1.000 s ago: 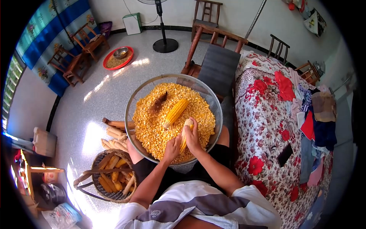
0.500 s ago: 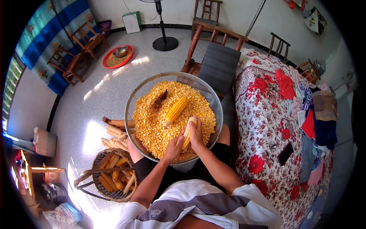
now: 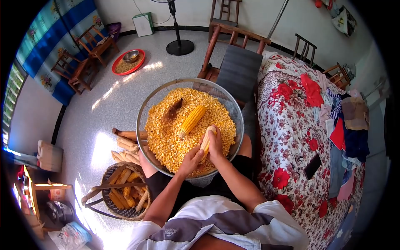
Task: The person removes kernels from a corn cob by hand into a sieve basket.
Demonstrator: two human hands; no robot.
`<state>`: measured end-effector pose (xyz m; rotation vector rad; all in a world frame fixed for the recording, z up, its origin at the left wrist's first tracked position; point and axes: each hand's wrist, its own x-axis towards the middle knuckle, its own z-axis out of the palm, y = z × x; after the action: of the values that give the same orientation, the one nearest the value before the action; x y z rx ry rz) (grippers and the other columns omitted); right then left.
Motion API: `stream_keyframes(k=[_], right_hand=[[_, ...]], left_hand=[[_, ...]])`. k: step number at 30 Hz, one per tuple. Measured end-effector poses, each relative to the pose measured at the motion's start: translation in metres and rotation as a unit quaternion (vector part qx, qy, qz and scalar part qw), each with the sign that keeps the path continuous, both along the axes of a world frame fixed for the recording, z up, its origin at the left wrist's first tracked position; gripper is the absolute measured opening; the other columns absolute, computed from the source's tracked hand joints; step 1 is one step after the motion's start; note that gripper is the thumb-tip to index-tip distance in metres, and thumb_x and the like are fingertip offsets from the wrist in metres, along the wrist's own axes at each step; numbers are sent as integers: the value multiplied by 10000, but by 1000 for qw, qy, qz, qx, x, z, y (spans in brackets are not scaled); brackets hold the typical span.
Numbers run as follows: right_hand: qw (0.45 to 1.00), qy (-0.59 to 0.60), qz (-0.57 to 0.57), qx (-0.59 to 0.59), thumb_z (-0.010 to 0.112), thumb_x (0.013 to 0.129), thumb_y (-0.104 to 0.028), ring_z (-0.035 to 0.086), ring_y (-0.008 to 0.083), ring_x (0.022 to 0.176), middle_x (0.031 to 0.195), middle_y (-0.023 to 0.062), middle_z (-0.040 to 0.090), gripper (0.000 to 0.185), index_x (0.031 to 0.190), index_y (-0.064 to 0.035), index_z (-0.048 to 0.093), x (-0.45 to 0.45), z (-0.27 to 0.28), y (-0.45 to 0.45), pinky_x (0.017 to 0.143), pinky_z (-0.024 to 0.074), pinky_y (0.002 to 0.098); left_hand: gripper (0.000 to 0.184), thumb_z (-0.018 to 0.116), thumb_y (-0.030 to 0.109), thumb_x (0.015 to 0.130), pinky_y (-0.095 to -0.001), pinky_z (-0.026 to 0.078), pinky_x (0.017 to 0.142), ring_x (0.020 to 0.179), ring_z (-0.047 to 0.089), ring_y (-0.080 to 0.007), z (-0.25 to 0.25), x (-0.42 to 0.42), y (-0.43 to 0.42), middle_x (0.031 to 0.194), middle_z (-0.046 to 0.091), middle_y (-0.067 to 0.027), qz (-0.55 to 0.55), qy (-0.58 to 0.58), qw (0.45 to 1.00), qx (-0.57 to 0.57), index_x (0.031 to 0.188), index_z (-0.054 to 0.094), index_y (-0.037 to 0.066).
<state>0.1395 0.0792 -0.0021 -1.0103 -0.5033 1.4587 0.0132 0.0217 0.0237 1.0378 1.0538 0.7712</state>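
Note:
A round mesh sieve (image 3: 141, 109) on my lap holds a heap of loose yellow kernels (image 3: 162, 141). On the heap lie a full yellow corn cob (image 3: 192, 121) and a dark brown piece (image 3: 175, 108) at the upper left. A partly stripped cob (image 3: 207, 139), pale at its upper end, is held near the right side of the sieve. My right hand (image 3: 216, 146) wraps round it from the right. Against its lower left side are the closed fingers of my left hand (image 3: 191, 161).
Left of my legs stands a wicker basket (image 3: 106, 187) of cobs, with bare cobs (image 3: 126, 146) on the floor above it. A wooden chair (image 3: 237, 66) is beyond the sieve. At right is a bed (image 3: 283, 137) with clothes (image 3: 354, 125) and a phone (image 3: 312, 167).
The cob in my hands has tilted and shifted slightly, showing more of its pale upper end. My right hand has moved a little to the right.

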Motion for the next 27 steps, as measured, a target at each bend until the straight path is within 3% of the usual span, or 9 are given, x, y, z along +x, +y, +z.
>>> stream_keyframes(k=[3,6,10,12,15,18,22,25,27], right_hand=[[1000,-9,3,8,435,987,-211,578,192,657,846,110,559,467,1413,-115,268,0,-1,0,592,504,321],[999,-33,-4,-9,439,987,-216,578,193,658,856,109,555,469,1413,-119,269,-2,-2,1,593,507,324],[1000,-10,-4,-13,423,998,-252,581,197,665,874,114,558,465,1416,-122,269,-2,0,0,601,515,327],[1000,3,-2,-21,412,1003,-273,583,200,665,879,116,560,461,1416,-124,272,-1,1,0,605,519,331],[998,69,12,3,375,1014,-294,610,223,727,917,135,579,432,1408,-137,292,3,-3,0,663,539,366],[984,172,45,28,360,1016,-250,615,296,971,1065,182,577,373,1368,-129,335,10,-3,1,851,515,458],[982,180,36,40,403,991,-169,595,329,1022,1131,186,543,370,1345,-90,331,22,2,5,887,515,470],[980,185,61,50,469,974,-141,587,313,1014,1146,173,536,322,1281,-101,383,26,3,8,869,508,479],[987,134,72,45,496,964,-126,590,264,954,1080,141,546,288,1236,-105,402,26,-1,8,834,525,434]], left_hand=[[457,431,377,1019,-262,495,481,523,561,-131,-5,2,-1,849,572,-76,52,-21,997,-48,1256,525,-3],[457,419,380,1023,-271,507,486,535,577,-137,2,2,2,832,588,-82,84,-15,991,-106,1214,546,-15],[452,419,370,1023,-278,518,489,550,592,-146,-11,-2,5,814,599,-91,80,-49,993,-73,1219,532,-21],[479,449,386,1009,-273,519,497,578,603,-149,-6,-7,6,837,607,-85,67,-161,978,-118,1245,506,-27],[505,480,407,989,-258,498,496,597,589,-137,-1,1,2,881,597,-62,77,-68,993,-56,1286,486,-1],[481,506,396,973,-231,460,493,590,547,-114,1,-2,4,874,549,-22,43,-41,996,-59,1301,494,43],[362,507,346,976,-225,427,473,543,514,-100,-7,-1,4,763,501,6,37,-55,995,-78,1194,539,59],[309,514,336,973,-231,419,465,541,514,-97,-6,-1,4,745,507,4,19,-57,996,-62,1100,560,58],[292,523,333,970,-233,416,462,543,516,-96,-5,1,2,744,515,1,15,-59,997,-49,1048,569,56]])
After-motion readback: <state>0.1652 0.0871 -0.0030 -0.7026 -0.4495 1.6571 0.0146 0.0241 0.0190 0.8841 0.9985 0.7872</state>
